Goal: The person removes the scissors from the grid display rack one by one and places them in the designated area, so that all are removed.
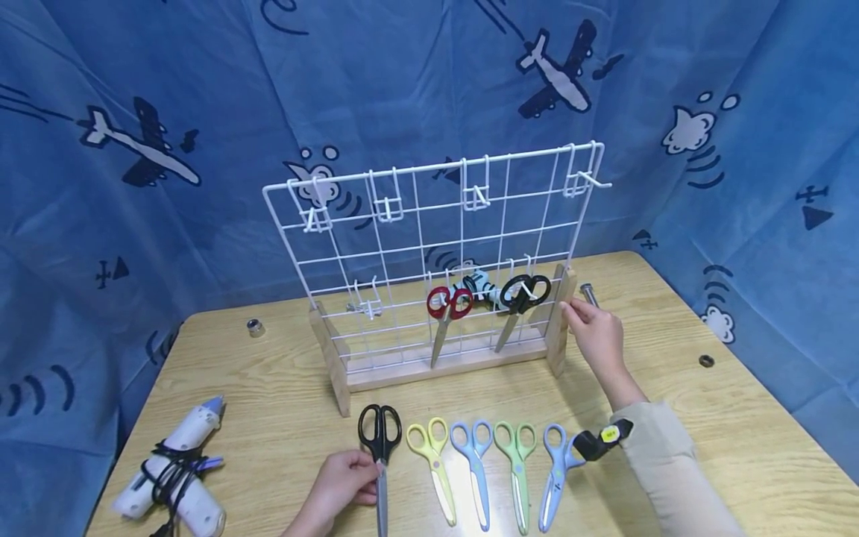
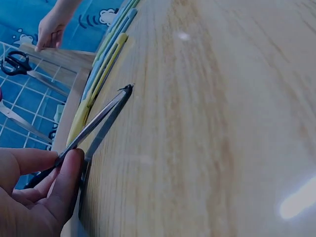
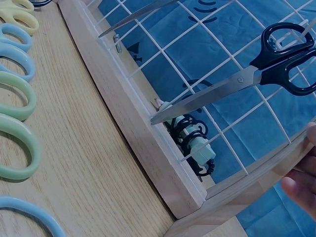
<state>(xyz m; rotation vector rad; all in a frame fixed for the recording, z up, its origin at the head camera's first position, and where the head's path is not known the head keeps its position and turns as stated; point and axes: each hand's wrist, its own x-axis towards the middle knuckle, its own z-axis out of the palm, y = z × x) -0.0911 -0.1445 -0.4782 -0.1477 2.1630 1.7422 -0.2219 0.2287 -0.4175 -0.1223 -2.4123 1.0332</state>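
Note:
My left hand (image 1: 344,483) pinches black-handled scissors (image 1: 380,440) around the pivot, thumb and fingertips on the metal. In the left wrist view the closed blades (image 2: 103,114) slant out over the table. At the rack's right end, my right hand (image 1: 596,335) grips the wooden upright (image 1: 560,324) by its edge; the right wrist view shows only some fingers (image 3: 301,180). On the white wire grid rack (image 1: 436,246) hang red-handled scissors (image 1: 441,317) and another black-handled pair (image 1: 521,302), both from lower hooks with blades down.
Yellow (image 1: 432,466), blue (image 1: 478,470), green (image 1: 518,473) and another blue scissors (image 1: 553,477) lie in a row before the rack. A white cord-wrapped tool (image 1: 176,466) lies left. Behind the rack are a similar tool (image 1: 479,287), a bolt (image 1: 589,294) and a metal nut (image 1: 255,327).

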